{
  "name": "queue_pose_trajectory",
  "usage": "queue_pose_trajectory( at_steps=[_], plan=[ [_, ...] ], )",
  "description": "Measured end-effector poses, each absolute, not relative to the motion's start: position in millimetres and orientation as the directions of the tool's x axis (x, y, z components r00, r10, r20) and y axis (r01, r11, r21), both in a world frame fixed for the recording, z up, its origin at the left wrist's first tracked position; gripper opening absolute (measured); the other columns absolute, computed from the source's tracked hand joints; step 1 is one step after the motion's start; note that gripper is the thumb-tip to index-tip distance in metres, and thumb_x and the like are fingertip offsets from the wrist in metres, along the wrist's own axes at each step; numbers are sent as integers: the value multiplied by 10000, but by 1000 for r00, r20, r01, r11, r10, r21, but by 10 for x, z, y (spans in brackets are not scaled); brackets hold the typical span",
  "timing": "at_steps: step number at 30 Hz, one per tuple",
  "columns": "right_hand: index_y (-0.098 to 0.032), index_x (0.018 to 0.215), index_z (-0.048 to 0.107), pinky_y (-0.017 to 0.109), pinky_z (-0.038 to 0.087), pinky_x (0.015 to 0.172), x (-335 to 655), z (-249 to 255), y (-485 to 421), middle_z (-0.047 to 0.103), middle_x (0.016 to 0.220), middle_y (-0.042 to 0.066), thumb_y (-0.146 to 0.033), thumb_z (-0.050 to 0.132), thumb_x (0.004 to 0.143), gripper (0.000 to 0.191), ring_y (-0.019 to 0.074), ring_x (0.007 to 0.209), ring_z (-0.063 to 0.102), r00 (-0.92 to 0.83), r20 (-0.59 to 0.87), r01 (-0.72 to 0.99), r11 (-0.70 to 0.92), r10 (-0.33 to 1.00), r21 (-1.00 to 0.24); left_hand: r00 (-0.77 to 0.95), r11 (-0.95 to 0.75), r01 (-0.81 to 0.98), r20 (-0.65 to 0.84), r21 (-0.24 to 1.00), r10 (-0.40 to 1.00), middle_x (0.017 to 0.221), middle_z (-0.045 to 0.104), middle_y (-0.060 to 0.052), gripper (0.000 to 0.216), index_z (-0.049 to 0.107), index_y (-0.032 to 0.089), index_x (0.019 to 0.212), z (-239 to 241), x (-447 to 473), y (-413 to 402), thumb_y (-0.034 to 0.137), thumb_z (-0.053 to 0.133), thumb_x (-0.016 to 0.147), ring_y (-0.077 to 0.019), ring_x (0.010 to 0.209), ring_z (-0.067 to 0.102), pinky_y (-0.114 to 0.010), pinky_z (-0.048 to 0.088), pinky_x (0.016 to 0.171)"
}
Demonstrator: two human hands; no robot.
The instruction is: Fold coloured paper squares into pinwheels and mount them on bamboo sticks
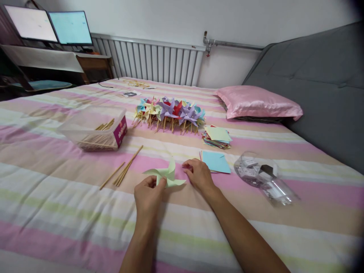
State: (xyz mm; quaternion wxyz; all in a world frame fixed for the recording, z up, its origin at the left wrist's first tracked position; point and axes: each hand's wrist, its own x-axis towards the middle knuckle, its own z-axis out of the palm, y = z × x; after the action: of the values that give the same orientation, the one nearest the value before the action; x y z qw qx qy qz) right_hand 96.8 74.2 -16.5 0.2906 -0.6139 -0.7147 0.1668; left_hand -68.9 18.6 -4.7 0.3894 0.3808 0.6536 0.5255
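Pinching a green pinwheel (171,175) below frame centre, the left hand (149,191) faces the right hand (200,175), curled near blue paper (217,161); whether that hand holds anything, I cannot tell.

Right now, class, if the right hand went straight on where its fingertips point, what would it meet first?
Probably the pale green paper pinwheel held by the left hand: the right hand points toward it, though one view leaves depth unclear.
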Motion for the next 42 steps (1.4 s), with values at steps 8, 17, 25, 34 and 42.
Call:
queue_pose_trajectory(
  at_steps=[8,17,25,34,42],
  plan=[
    [-235,918,728,280,461,802,980,-200,789,703,982,41,-149,601,800,193,178,885,635,-122,194,796,213,973,-566,-409,156,79,-111,985,906,491,465,45,187,579,158,547,-36,-675,175,307,652,632,-87,477,364,-224,238,450],
    [-222,812,725,283,460,785,961,-202,854,732,914,45,-157,554,806,183,189,865,655,-59,223,782,184,973,-595,-397,147,14,-130,989,909,504,507,37,199,618,144,569,-30,-679,175,327,676,624,-86,477,395,-212,264,454],
    [-161,802,662,246,471,583,1054,137,698,663,681,25,-294,614,740,154,152,628,630,-17,156,190,157,988,-969,-412,98,-130,-144,987,900,523,562,22,183,643,130,568,118,-594,141,297,714,591,-93,501,453,-210,332,496],
    [-189,810,671,206,423,547,733,544,185,664,761,-2,-225,589,806,89,89,582,538,-390,146,141,215,909,-966,-381,87,-311,-208,946,901,473,525,48,207,630,133,568,140,-569,105,300,751,553,-69,426,423,-191,298,419],
    [-197,819,704,214,384,542,672,405,257,685,713,-6,-215,604,802,103,108,583,537,-278,227,318,312,934,-895,-236,175,-437,-300,882,924,486,511,44,282,630,130,629,145,-601,75,345,790,539,-63,394,406,-172,297,337]
  ],
)
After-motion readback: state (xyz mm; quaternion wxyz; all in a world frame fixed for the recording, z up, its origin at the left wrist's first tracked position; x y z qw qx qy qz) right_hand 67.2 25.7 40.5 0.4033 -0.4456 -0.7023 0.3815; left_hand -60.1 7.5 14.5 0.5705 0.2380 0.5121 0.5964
